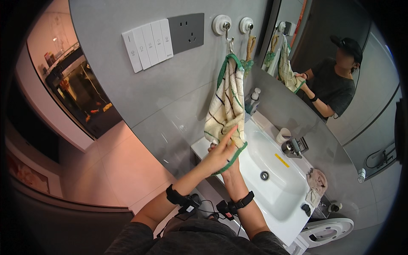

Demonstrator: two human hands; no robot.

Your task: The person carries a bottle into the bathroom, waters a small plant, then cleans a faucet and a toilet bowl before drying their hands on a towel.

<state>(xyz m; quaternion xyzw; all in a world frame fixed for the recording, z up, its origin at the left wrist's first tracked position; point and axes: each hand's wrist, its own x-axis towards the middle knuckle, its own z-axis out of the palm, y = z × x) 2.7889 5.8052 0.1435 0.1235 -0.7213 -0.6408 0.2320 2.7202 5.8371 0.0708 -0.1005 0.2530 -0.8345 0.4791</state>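
A cream hand towel with dark check lines and a green border hangs by its loop from a metal wall hook. Over the towel's lower end lies my left hand, closed on the cloth, with one finger reaching up along it. My right hand meets the same lower part from the other side. Cloth and the left hand cover the right hand's fingers, so only the wrist shows. Black straps with small devices circle both wrists.
A white washbasin lies below right, with a faucet, a cup, a pump bottle and a crumpled pink cloth along its back. Switches sit on the wall; a mirror hangs at right.
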